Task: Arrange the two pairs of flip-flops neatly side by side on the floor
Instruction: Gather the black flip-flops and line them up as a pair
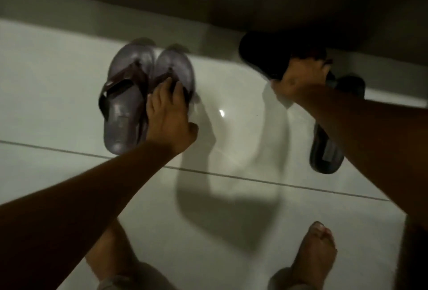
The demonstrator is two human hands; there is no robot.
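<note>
Two grey flip-flops with brown straps lie side by side, toes toward the wall: the left one [124, 104] and the right one [176, 67]. My left hand [170, 116] rests on the right grey flip-flop, fingers hooked over its straps. My right hand [301, 74] grips a black flip-flop [271, 54], lifted and tilted near the wall base. The other black flip-flop [328, 150] lies on the floor at the right, partly hidden by my right forearm.
The white tiled floor [231, 109] is glossy, with a grout line running across it. A pale skirting strip [69, 15] and dark wall stand behind the flip-flops. My bare feet [317, 250] are at the bottom edge.
</note>
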